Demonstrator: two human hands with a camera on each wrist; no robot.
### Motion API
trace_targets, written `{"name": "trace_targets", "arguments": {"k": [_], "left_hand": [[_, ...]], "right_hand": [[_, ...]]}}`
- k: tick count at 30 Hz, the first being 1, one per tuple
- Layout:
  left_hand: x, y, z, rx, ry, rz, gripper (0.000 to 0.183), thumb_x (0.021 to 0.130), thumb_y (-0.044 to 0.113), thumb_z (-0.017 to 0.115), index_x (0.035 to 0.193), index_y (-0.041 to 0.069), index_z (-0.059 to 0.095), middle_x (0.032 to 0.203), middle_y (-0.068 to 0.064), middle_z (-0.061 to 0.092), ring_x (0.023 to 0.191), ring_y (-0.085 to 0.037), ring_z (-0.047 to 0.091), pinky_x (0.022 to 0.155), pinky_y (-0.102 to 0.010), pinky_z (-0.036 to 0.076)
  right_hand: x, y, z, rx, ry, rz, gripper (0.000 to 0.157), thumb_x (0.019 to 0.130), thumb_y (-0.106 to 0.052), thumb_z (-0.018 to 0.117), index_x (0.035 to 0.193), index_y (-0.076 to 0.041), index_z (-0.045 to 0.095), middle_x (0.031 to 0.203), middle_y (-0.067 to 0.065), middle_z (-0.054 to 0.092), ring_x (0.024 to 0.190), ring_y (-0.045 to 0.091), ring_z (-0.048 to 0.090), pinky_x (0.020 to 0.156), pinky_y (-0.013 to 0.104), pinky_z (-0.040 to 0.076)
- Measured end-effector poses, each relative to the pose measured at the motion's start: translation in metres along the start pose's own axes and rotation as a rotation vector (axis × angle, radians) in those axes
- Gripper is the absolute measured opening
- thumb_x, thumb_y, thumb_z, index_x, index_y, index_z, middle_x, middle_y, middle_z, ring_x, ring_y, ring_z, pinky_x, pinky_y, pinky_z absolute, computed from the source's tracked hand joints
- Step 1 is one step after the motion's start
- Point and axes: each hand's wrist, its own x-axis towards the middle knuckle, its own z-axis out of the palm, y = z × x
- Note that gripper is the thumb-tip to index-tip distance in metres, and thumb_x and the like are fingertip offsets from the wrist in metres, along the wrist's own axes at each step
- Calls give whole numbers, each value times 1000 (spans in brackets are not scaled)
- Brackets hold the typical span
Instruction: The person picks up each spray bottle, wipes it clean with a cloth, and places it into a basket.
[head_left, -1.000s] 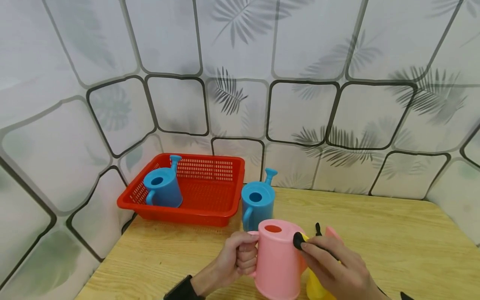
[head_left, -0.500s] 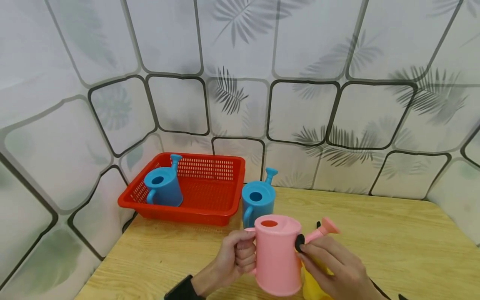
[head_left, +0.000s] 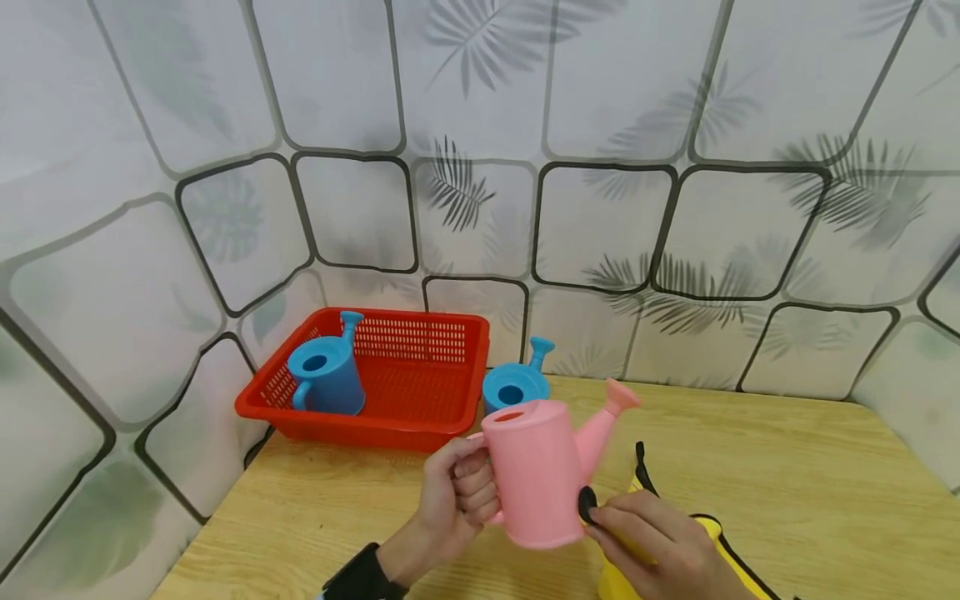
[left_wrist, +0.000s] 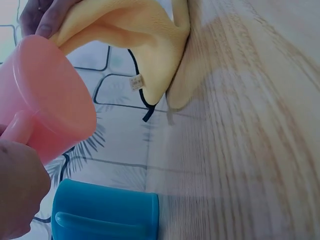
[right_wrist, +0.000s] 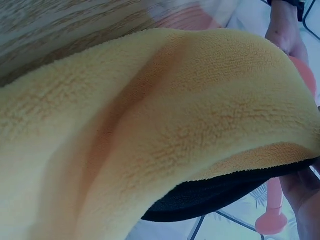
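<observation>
A pink watering can (head_left: 532, 479) is held off the table by its handle in my left hand (head_left: 450, 504), leaning slightly, its spout pointing up to the right. My right hand (head_left: 660, 537) pinches a yellow plush cloth (head_left: 615, 582) with black edging, right at the lower spout side of the can. In the left wrist view the cloth (left_wrist: 150, 55) hangs down to the wooden table and shows a small white tag. The cloth (right_wrist: 160, 120) fills most of the right wrist view and hides much of the can there.
Just behind the pink can stands a blue watering can (head_left: 517, 385) on the table (head_left: 787, 467). A red basket (head_left: 420, 433) at the back left contains another blue watering can (head_left: 330, 379). A patterned curtain (head_left: 600, 225) lines the back and sides.
The pink watering can has risen and tipped a little, and its spout has come into full view. My right hand with the cloth has shifted lower along the can's side.
</observation>
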Motion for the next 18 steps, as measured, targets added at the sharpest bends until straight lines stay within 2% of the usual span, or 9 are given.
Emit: {"name": "trace_targets", "arguments": {"k": [4, 8, 18], "left_hand": [[1, 1, -2, -38, -1, 20, 44, 101, 22, 27, 57, 19, 29, 49, 5, 24, 38, -10, 20, 40, -25, 10], [2, 1, -3, -40, 0, 22, 44, 101, 23, 27, 57, 19, 29, 49, 5, 25, 38, -10, 21, 40, -26, 9], [1, -2, -4, -13, -6, -22, 45, 102, 23, 28, 57, 20, 31, 49, 6, 27, 38, -9, 23, 40, -23, 12]], "right_hand": [[-6, 0, -1, -13, -22, 33, 25, 94, -23, 64, 88, 0, 74, 79, 8, 68, 69, 14, 60, 50, 18, 50], [-6, 0, -2, -16, -22, 25, 26, 94, -22, 63, 88, 0, 74, 79, 8, 68, 69, 14, 60, 50, 18, 50], [-3, 1, -2, -14, -29, 7, 26, 95, -21, 63, 88, 1, 74, 80, 8, 68, 70, 15, 60, 51, 19, 51]]}}
